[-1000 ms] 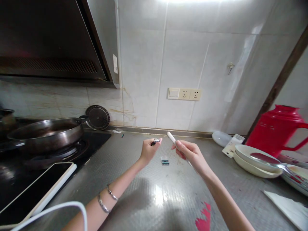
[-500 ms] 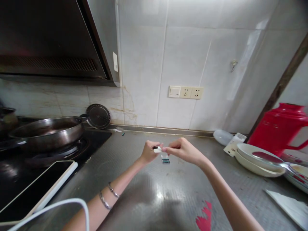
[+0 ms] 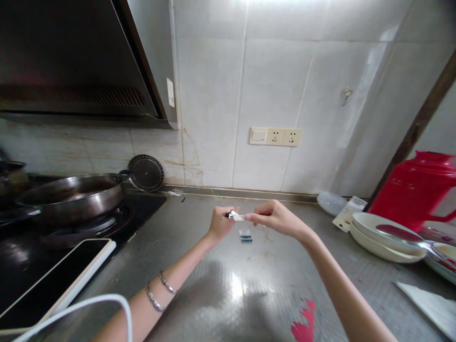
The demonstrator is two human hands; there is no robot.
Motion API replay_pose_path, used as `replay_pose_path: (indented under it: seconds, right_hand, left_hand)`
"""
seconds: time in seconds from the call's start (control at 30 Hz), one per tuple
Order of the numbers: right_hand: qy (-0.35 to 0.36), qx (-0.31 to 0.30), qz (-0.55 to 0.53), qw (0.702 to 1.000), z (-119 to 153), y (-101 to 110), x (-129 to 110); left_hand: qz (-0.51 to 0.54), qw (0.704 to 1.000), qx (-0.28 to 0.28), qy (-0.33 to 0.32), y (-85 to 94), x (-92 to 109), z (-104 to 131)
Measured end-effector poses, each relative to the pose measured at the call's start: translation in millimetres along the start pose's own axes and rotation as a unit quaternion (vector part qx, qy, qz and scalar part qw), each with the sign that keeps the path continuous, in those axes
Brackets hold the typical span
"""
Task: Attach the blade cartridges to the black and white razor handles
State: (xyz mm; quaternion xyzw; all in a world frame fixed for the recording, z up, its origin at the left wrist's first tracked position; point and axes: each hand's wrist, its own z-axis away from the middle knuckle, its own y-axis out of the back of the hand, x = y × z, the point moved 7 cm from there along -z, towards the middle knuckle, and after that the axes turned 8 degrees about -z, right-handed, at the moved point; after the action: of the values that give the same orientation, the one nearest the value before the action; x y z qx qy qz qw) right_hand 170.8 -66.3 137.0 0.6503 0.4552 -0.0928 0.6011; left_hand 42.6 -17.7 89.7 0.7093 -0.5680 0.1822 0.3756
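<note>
Above the counter's middle, my left hand (image 3: 219,223) is closed round the black-and-metal end of a small slim white item (image 3: 240,217). Thumb and fingers of my right hand (image 3: 277,218) pinch its white end, so the item stretches level between both hands. Its exact kind is too small to make out. On the counter just below lies a small clear plastic case (image 3: 245,232) holding a few short dark teal sticks. A similar short teal stick (image 3: 183,199) lies alone near the wall.
A steel pan (image 3: 76,194) sits on the black stove at left. A phone (image 3: 53,280) with a white cable (image 3: 107,297) is at front left. Plates (image 3: 384,237) and a red thermos jug (image 3: 409,190) stand at right. A torn red patch (image 3: 304,323) marks the counter in front.
My right hand has moved slightly right, and more of the white item shows between my hands. The clear case below is now more fully in sight.
</note>
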Motion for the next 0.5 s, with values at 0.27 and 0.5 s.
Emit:
replay_pose_path:
  seconds: [0.27, 0.5]
  right_hand:
    - [0.002, 0.118, 0.064, 0.991, -9, 36, 22]
    - [0.03, 0.178, 0.119, 0.976, -19, 29, 28]
  left_hand:
    - [0.235, 0.906, -0.093, 0.341, -31.2, -26, 10]
    - [0.363, 0.825, -0.154, 0.405, -56.9, 1, 32]
